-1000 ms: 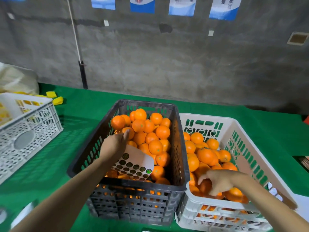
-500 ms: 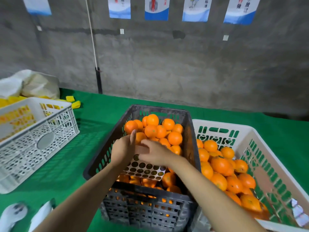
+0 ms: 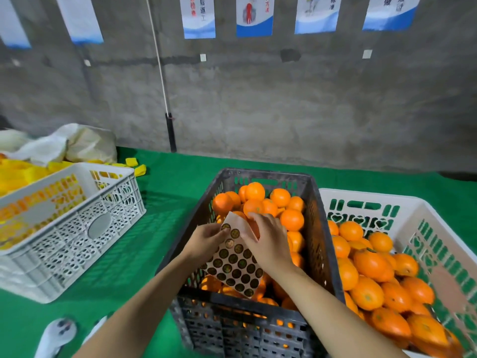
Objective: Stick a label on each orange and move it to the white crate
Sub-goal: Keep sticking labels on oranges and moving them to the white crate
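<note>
A black crate [image 3: 263, 174] full of oranges [image 3: 291, 219] stands in front of me. To its right is a white crate [image 3: 361, 195], also holding many oranges [image 3: 369, 262]. Above the black crate, my left hand [image 3: 206, 240] holds a label sheet [image 3: 235, 264] covered with round dark stickers, gripping its upper left corner. My right hand [image 3: 268, 239] lies over the sheet's upper right edge, with the fingertips curled onto the paper. I cannot tell whether a single sticker is pinched.
A second white crate [image 3: 77, 228] stands to the left on the green table cloth [image 3: 167, 202]. Yellow items and white bags [image 3: 64, 146] lie behind it. A grey wall with a pole [image 3: 170, 130] closes the far side. White objects lie at the bottom left.
My right hand left the white crate, crossed to the black crate and now rests on the label sheet. The sheet has been tilted up, and my view shifted left.
</note>
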`<state>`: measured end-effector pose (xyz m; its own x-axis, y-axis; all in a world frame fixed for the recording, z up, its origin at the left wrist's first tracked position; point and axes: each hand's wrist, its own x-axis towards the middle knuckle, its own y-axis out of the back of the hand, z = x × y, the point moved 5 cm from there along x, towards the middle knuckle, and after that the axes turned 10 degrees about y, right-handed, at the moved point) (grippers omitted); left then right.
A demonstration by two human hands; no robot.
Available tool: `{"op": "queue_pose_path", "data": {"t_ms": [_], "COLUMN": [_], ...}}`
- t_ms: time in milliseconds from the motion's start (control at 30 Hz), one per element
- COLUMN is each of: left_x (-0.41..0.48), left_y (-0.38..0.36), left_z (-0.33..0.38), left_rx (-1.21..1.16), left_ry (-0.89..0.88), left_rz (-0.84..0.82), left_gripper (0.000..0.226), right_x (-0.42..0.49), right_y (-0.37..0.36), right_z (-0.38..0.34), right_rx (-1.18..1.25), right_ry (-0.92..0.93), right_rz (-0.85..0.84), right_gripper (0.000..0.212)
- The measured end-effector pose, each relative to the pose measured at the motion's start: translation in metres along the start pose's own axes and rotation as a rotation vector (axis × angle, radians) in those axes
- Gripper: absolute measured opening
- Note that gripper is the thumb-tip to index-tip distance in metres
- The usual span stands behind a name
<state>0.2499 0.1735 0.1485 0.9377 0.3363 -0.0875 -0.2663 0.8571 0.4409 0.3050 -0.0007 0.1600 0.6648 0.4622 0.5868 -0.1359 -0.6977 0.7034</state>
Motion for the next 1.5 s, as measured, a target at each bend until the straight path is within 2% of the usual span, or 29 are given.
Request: {"op": "queue_pose_path", "data": {"t_ms": [67,133,233,333,500,733,1000,1100,1167,1233,1267,1400,1500], "left_x": [0.003,0.004,0.0,-0.004,-0.005,-0.007,-0.005,-0.004,-0.004,-0.004,-0.004,-0.004,-0.003], "left_y": [-0.002,-0.003,-0.008,-0.011,-0.006,-0.003,-0.005,-0.002,0.003,0.009,0.009,0.005,0.006], "left_z": [-0.001,-0.002,0.003,0.005,0.009,0.009,0.007,0.001,-0.005,-0.007,-0.007,-0.006,-0.005], "left_rx": [-0.011,-0.032,-0.086,-0.123,-0.11,-0.122,-0.173,-0.068,0.013,0.133,0.165,0.239,0.294], "left_ry": [-0.002,-0.009,-0.045,-0.057,-0.07,-0.037,0.036,0.057,0.107,0.106,0.099,0.083,0.068], "left_rz": [0.007,-0.005,-0.082,-0.111,-0.035,0.007,-0.013,0.066,0.14,0.213,0.228,0.231,0.269], "left_gripper": [0.026,0.02,0.019,0.023,0.007,0.019,0.015,0.016,0.014,0.014,0.015,0.016,0.014], "right_x": [-0.002,-0.004,-0.002,0.002,0.001,-0.006,-0.007,-0.004,0.002,0.012,0.017,0.024,0.018], "right_y": [0.005,0.002,-0.005,-0.005,-0.006,-0.002,-0.001,0.0,0.003,0.011,0.015,0.015,0.007], "right_z": [-0.003,-0.005,-0.002,-0.004,-0.011,-0.029,-0.032,-0.03,-0.02,0.001,0.015,0.067,0.092], "right_rx": [-0.127,-0.124,-0.039,0.027,0.096,-0.05,-0.074,0.017,0.066,0.006,-0.049,-0.146,-0.119], "right_ry": [0.131,0.184,0.078,0.042,0.1,0.333,0.389,0.29,0.15,-0.04,-0.133,-0.336,-0.49], "right_rz": [0.061,0.017,-0.036,-0.016,-0.04,0.042,0.072,0.049,0.071,0.075,0.013,-0.462,-0.581], "right_gripper": [0.028,0.026,0.039,0.037,0.025,0.012,0.006,0.008,0.011,0.015,0.017,0.025,0.032]}}
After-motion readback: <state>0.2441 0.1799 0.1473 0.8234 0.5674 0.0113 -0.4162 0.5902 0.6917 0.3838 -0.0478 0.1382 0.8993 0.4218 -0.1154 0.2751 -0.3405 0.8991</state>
